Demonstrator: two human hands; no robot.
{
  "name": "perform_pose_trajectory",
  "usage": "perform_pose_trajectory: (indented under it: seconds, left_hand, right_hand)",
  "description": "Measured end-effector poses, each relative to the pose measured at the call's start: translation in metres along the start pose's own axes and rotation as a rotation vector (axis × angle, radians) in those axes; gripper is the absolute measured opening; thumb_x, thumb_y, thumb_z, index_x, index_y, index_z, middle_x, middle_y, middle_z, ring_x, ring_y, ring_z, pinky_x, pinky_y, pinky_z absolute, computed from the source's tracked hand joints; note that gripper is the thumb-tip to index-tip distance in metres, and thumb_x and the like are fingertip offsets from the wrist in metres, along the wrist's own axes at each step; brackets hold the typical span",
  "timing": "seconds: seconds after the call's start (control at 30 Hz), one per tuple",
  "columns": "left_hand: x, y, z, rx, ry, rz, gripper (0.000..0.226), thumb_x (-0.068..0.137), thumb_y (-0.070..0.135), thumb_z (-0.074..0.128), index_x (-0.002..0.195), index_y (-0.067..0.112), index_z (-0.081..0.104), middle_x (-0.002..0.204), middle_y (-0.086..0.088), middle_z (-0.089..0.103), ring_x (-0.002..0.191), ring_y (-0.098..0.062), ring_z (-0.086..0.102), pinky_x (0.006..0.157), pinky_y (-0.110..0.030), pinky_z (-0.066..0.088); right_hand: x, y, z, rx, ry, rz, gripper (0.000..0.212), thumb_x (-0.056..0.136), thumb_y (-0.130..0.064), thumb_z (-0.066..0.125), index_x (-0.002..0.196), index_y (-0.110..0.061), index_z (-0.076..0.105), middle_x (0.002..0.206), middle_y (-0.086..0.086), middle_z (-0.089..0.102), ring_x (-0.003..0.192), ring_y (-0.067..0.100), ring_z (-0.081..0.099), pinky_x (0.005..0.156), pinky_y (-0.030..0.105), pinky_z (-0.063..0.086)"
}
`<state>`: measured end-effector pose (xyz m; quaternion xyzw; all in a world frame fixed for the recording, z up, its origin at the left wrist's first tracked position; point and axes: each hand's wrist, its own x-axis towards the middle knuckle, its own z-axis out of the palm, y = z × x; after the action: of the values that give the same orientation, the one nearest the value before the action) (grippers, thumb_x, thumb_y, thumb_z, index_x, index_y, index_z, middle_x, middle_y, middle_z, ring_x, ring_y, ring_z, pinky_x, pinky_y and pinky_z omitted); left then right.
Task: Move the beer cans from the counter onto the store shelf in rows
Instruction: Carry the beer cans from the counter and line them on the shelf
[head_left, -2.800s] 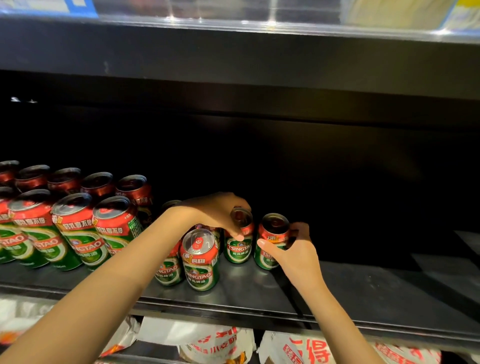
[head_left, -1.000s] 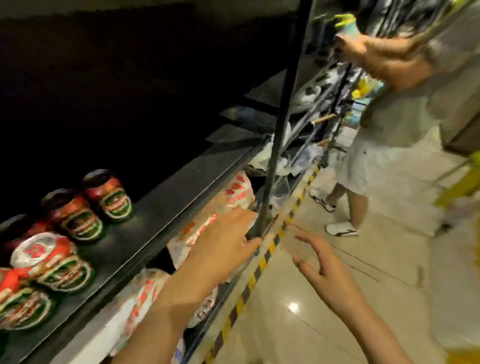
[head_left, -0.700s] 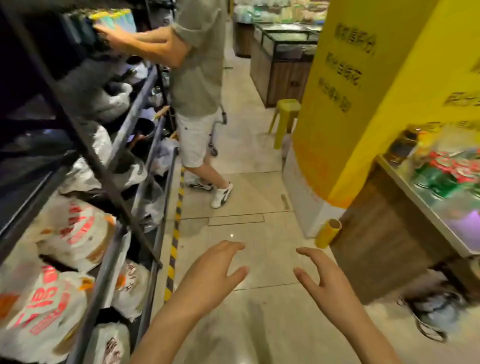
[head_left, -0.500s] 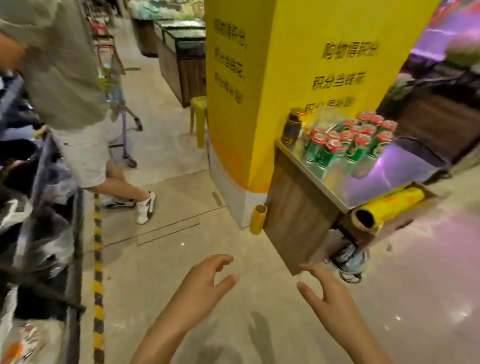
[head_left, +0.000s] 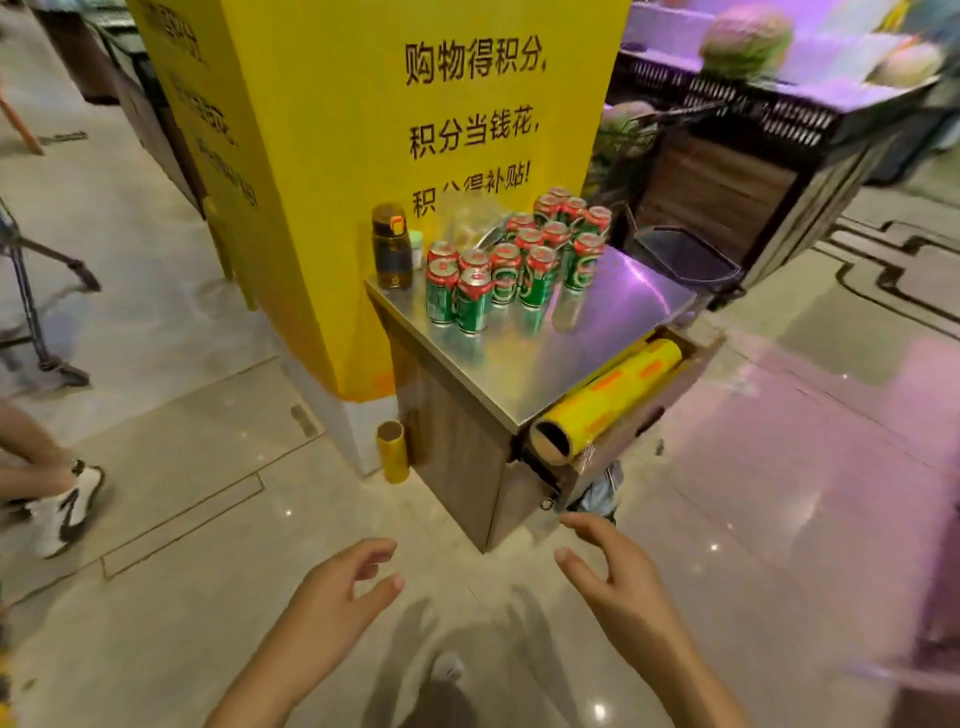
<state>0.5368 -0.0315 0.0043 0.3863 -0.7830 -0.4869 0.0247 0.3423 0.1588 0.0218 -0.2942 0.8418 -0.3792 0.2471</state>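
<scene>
Several green-and-red beer cans (head_left: 514, 260) stand clustered upright on a steel-topped counter (head_left: 582, 332) against a yellow pillar. My left hand (head_left: 337, 597) and my right hand (head_left: 618, 577) hang low in the foreground, both empty with fingers spread, well short of the counter and the cans. The store shelf is out of view.
A yellow pillar (head_left: 363, 130) with black lettering rises behind the counter. A dark water bottle (head_left: 390, 247) stands left of the cans. A yellow film roll (head_left: 602, 405) lies in the counter's open drawer. Another person's leg and shoe (head_left: 57, 504) are at the left. Tiled floor lies between me and the counter.
I have let go of the cans on the shelf and turned away from it. The view swung right to the counter, which is now closer. Both hands stayed empty.
</scene>
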Motion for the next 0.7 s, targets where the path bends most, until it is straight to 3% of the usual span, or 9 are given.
perform_pose_trajectory:
  seconds: [0.13,0.27,0.37,0.43,0.53,0.63,0.7]
  left_hand:
    - [0.065,0.023,0.005,-0.010,0.088,-0.023,0.026,0.086,0.021,0.064,0.111,0.025,0.059,0.111,0.005,0.062,0.109,-0.015,0.056,0.092,-0.027,0.043]
    - [0.145,0.071,0.016,0.012,0.080,0.045,0.030,0.088,0.022,0.061,0.118,0.022,0.057,0.114,0.006,0.061,0.109,-0.012,0.055,0.086,-0.020,0.041]
    - [0.202,0.119,0.026,0.042,0.044,0.150,0.033,0.088,0.027,0.060,0.120,0.022,0.056,0.114,0.008,0.060,0.109,-0.006,0.054,0.080,-0.012,0.039]
    - [0.233,0.148,0.034,0.067,0.009,0.183,0.038,0.089,0.031,0.059,0.125,0.021,0.053,0.119,0.008,0.057,0.112,-0.006,0.052,0.088,-0.017,0.040]
    - [0.267,0.180,0.049,0.053,-0.008,0.185,0.038,0.090,0.034,0.056,0.127,0.027,0.051,0.123,0.015,0.052,0.116,-0.003,0.048,0.095,-0.021,0.038]
    - [0.292,0.190,0.059,-0.038,0.005,0.124,0.033,0.090,0.029,0.058,0.122,0.029,0.054,0.119,0.015,0.053,0.113,-0.003,0.049,0.093,-0.018,0.038]
    - [0.305,0.184,0.059,-0.070,0.051,0.089,0.023,0.088,0.028,0.061,0.108,0.038,0.054,0.111,0.017,0.055,0.108,-0.003,0.052,0.084,-0.012,0.038]
  right_hand:
    - [0.062,-0.004,-0.021,0.024,-0.022,-0.034,0.029,0.091,-0.031,0.057,0.119,-0.040,0.053,0.110,-0.038,0.044,0.104,-0.012,0.044,0.089,0.014,0.032]
    - [0.114,0.007,-0.054,-0.008,0.019,-0.095,0.026,0.090,-0.024,0.060,0.108,-0.041,0.053,0.108,-0.027,0.054,0.097,-0.017,0.048,0.077,0.000,0.035]
    - [0.150,0.022,-0.084,0.020,0.088,-0.065,0.032,0.087,-0.019,0.064,0.101,-0.046,0.053,0.102,-0.030,0.059,0.100,-0.017,0.049,0.077,0.004,0.039]
    - [0.176,0.033,-0.099,0.072,0.091,-0.007,0.031,0.087,-0.015,0.064,0.100,-0.042,0.056,0.102,-0.027,0.062,0.099,-0.017,0.051,0.076,0.002,0.040]
    - [0.212,0.048,-0.115,0.098,0.091,0.026,0.029,0.087,-0.016,0.064,0.108,-0.035,0.057,0.110,-0.017,0.062,0.104,-0.004,0.056,0.075,0.001,0.041]
    - [0.256,0.056,-0.124,0.111,0.045,0.029,0.031,0.088,-0.019,0.063,0.116,-0.031,0.054,0.110,-0.017,0.062,0.106,0.003,0.057,0.075,0.005,0.044]
    - [0.291,0.060,-0.127,0.109,-0.016,0.008,0.033,0.088,-0.019,0.063,0.116,-0.033,0.052,0.110,-0.018,0.061,0.106,0.001,0.056,0.083,0.013,0.046]
